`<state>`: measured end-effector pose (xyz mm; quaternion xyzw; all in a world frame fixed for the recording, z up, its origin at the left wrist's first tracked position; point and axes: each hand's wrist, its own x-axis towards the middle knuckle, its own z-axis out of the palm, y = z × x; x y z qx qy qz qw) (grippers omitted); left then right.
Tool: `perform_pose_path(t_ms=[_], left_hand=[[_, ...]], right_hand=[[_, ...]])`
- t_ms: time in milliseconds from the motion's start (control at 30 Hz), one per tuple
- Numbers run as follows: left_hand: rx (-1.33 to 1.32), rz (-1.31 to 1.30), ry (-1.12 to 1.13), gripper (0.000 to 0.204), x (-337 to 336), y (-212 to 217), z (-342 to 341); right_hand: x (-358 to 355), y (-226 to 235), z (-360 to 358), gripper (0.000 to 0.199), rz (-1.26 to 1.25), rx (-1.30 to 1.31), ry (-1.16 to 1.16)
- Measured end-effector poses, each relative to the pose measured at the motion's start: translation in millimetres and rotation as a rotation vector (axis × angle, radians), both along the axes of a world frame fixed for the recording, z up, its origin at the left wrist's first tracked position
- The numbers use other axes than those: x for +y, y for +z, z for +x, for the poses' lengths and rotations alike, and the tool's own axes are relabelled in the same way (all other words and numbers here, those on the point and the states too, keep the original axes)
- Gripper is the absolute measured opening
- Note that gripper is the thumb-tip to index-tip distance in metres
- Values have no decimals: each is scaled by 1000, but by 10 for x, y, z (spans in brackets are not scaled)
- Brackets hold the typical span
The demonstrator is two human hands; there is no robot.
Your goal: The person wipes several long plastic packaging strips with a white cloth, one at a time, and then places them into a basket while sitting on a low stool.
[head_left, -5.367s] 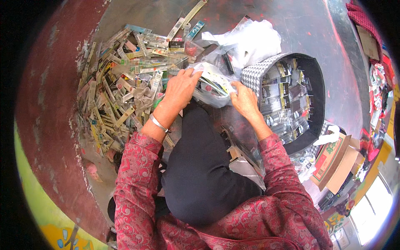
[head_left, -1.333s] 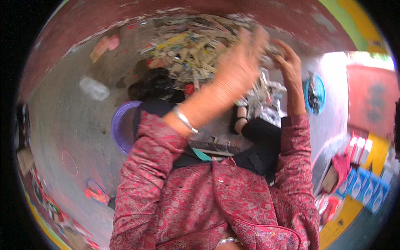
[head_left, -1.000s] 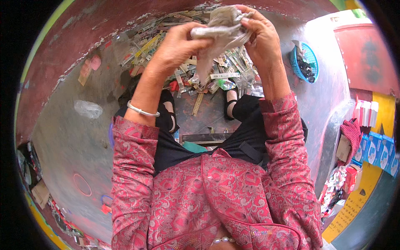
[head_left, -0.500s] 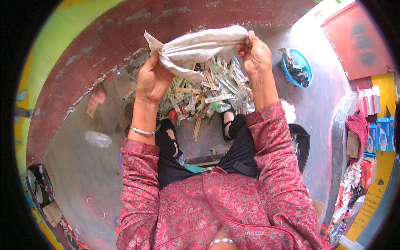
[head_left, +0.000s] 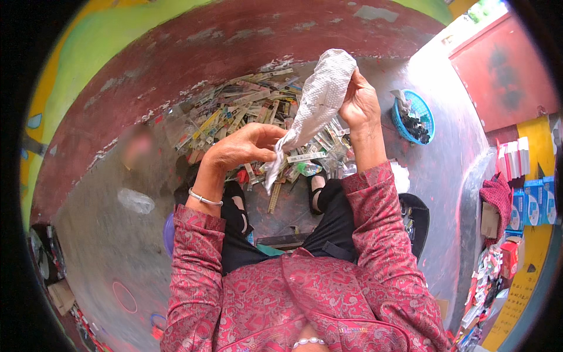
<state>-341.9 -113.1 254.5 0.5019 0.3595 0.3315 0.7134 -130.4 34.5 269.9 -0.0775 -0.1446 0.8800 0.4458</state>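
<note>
A white textured cloth point(head_left: 319, 94) hangs slantwise in front of me, bunched into a long fold. My right hand point(head_left: 359, 102) grips its upper right edge, fingertips partly hidden behind the fabric. At the twisted lower end, my left hand point(head_left: 249, 145) has thumb and fingers closed about the cloth, and a narrow tail dangles below them. Beneath and beyond the cloth spreads a heap of flat strips and clear plastic wrappers point(head_left: 234, 111) on the floor, partly covered by my hands.
A blue basket point(head_left: 431, 111) with dark items stands to the right. A black container point(head_left: 419, 220) sits by my right leg. Left on the floor lies a clear plastic bag point(head_left: 136, 200). Blue boxes point(head_left: 533, 202) and a red checked cloth point(head_left: 498, 199) line the right side; a maroon wall point(head_left: 176, 53) curves behind.
The cloth has gone from stretched level between both hands to hanging slantwise, twisted at its lower end. My left hand has moved down and right, uncovering more of the heap.
</note>
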Motion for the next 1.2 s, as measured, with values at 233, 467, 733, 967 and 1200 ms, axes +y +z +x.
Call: perform_pose_path(t_ms=[233, 467, 733, 967, 1200], left_hand=[[154, 64, 480, 102, 87, -138, 144], [-148, 69, 738, 32, 96, -228, 204], [-398, -50, 700, 24, 134, -156, 89], [-547, -71, 699, 34, 133, 25, 53], [-554, 76, 677, 27, 137, -88, -89]], right_hand=[[-371, 160, -222, 34, 158, 2, 191], [-374, 196, -391, 24, 409, -671, -69], [-154, 3, -278, 22, 138, -651, -277], [-268, 157, -182, 42, 381, -785, -10], [-477, 89, -299, 37, 1374, -1607, 18]])
